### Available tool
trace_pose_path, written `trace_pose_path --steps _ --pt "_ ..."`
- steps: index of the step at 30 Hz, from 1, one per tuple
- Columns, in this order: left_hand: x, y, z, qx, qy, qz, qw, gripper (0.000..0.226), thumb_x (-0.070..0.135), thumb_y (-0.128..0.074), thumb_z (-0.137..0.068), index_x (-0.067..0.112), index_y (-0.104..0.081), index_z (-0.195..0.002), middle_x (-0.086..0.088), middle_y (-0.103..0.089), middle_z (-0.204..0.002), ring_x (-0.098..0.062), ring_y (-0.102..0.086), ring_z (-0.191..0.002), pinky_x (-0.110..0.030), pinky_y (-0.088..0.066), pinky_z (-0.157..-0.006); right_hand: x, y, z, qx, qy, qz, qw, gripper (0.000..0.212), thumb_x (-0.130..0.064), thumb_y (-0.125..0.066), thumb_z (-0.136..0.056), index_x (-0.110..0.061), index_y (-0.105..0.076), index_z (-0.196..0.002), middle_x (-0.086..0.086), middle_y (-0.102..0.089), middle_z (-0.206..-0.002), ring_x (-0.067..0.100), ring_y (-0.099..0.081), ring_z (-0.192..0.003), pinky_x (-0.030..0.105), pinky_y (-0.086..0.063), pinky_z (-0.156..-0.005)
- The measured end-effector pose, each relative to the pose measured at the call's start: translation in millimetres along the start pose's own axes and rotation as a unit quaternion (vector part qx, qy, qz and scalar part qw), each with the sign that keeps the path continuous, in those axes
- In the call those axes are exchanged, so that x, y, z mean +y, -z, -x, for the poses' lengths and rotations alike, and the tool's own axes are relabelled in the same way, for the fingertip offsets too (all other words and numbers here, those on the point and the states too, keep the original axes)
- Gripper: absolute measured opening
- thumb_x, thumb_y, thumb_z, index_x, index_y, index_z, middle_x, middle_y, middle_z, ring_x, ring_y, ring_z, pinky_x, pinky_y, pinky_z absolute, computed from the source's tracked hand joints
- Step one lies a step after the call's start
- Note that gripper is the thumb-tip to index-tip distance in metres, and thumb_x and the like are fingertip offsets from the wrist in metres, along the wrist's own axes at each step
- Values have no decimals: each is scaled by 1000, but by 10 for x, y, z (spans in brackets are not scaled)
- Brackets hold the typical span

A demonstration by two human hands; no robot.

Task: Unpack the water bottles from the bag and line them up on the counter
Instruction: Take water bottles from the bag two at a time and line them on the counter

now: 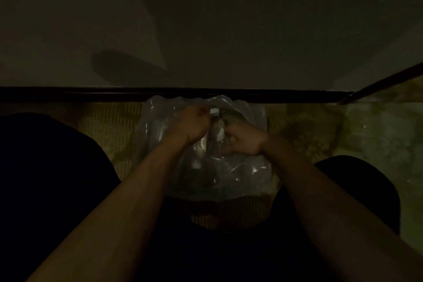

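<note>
While both fists grip the clear bag (247,167) (dim light), left hand (194,123) and right hand (246,141) flank a bottle (217,128).

A clear plastic bag (249,167) sits on the floor, crumpled and glossy in the dim light, its top pulled open. Inside, a clear water bottle (217,128) with a white cap stands roughly upright near the opening; other bottles below are too dark to make out.

Very dim, murky greenish light with grainy softness throughout. Faint glints catch the crinkled clear plastic bag (240,167); soft shadows fall across the pale wall (206,18); wide-angle bending shows at the edges.
</note>
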State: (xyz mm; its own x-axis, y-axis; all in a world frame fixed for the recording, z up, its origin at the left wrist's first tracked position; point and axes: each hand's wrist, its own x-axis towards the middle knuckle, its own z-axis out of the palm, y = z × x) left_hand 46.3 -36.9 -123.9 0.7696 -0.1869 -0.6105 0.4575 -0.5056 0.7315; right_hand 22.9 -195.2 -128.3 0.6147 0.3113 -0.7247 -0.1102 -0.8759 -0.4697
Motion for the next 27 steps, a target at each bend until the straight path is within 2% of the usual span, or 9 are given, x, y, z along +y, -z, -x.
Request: trace_pose_path --steps 3,5,8,11,14,17,20,23,27 --pt "20 43 9 -12 -4 -4 1000 22 15 -46 -98 27 -62 -108 -11 -65 -119 -29 -61 -109 -47 -48 -100 -47 141 131 55 13 -47 997 21 -27 -70 -86 -20 -63 -104 -11 -59 -79 4 -58 -75 22 -45 -70" --pt "51 68 61 -55 -25 -26 998 29 13 -51 -96 22 -61 -122 -9 -63 -125 -27 -58 -116 -43 -46 -103 -81 250 202 89 21 -89 992 14 -26 -70 -86 -24 -61 -96 -8 -61 -72 7 -60 -70 25 -47 -70" --pt "73 48 156 -128 -70 -29 989 49 5 -59 -92 17 -49 -138 -4 -57 -123 -20 -56 -115 -31 -48 -94 -140 404 278 135 43 -155 978 28 -25 -71 -86 -16 -64 -111 -3 -68 -75 13 -67 -73 31 -53 -76" --pt "64 22 186 -119 -115 80 983 55 0 -68 -86 21 -46 -131 8 -62 -113 -8 -62 -105 -15 -51 -82 -217 478 302 151 61 -256 953 36 -22 -71 -87 -9 -61 -119 6 -75 -81 18 -73 -78 34 -58 -79" --pt "53 22 149 -64 -121 184 973 48 16 -75 -83 22 -51 -124 10 -66 -113 -12 -64 -112 -28 -53 -93 -316 479 209 202 62 -359 909 25 -25 -64 -92 -4 -63 -105 -2 -68 -61 6 -64 -54 21 -51 -56" --pt "7 40 104 11 -79 199 977 49 44 -69 -85 26 -47 -125 8 -62 -115 -14 -63 -110 -38 -52 -95 -294 415 -28 197 -15 -462 864 48 -56 -49 -93 -9 -60 -89 -2 -53 -59 12 -52 -53 29 -47 -61" --pt "-43 78 68 29 -24 246 968 45 56 -58 -89 22 -57 -119 3 -69 -108 -16 -68 -101 -42 -52 -96 -175 156 -295 156 -123 -388 900 29 -38 -49 -98 -16 -61 -84 1 -57 -68 7 -58 -48 21 -45 -46" --pt "-67 108 39 26 -14 274 961 40 56 -56 -90 22 -66 -110 2 -76 -98 -11 -73 -88 -34 -58 -84 -34 -208 -523 82 -163 -252 950 13 -23 -53 -97 -14 -61 -92 7 -64 -92 17 -64 -83 31 -54 -71" --pt "-116 80 44 11 -16 263 965 35 52 -54 -92 22 -69 -101 3 -75 -87 -5 -73 -72 -19 -56 -59 124 -518 -810 15 -262 -159 952 35 -30 -54 -98 -6 -57 -124 16 -58 -126 33 -57 -113 45 -48 -100"
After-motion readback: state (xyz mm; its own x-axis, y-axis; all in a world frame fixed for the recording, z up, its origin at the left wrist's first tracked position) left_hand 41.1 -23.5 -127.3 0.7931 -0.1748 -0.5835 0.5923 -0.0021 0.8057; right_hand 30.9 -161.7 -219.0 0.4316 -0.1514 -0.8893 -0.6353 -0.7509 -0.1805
